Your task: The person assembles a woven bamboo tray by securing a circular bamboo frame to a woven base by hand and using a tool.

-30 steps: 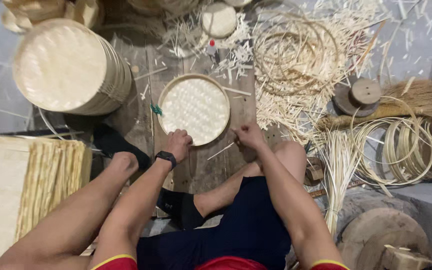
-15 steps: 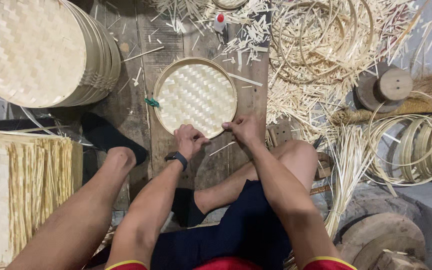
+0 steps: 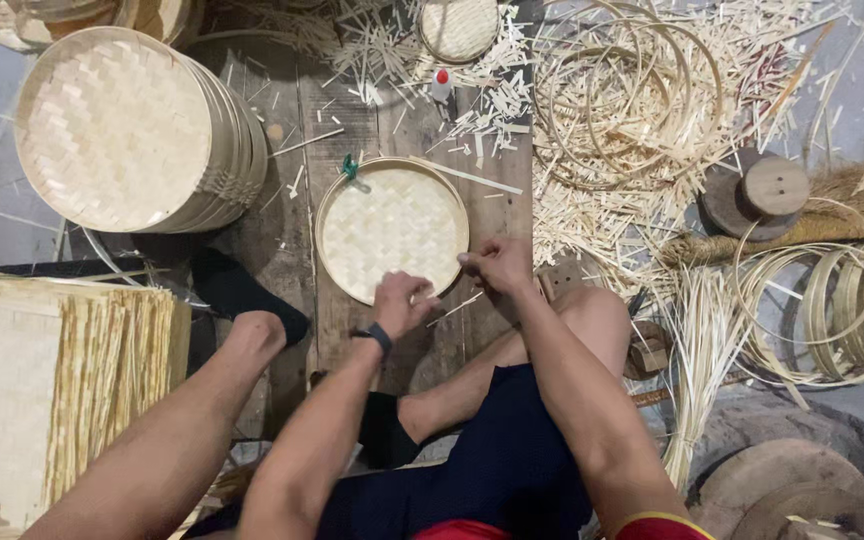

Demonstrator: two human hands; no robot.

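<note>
A round woven bamboo tray (image 3: 390,225) with a hoop rim lies flat on dark wooden boards (image 3: 352,110) in front of me. My left hand (image 3: 402,303), with a black band on its wrist, grips the tray's near rim. My right hand (image 3: 495,264) pinches the rim at the tray's near right side. A small green piece (image 3: 350,168) sits at the tray's far left rim.
A stack of finished woven trays (image 3: 122,130) leans at the left. Woven mat sheets (image 3: 47,380) lie at the near left. Loose bamboo hoops (image 3: 632,95) and offcuts fill the far right, more hoops (image 3: 837,310) at the right. A small tray (image 3: 459,27) lies far off.
The view has shifted, so the tray sits lower in frame. Both hands have stayed on the tray's near rim, with the right hand slightly further round to the right.
</note>
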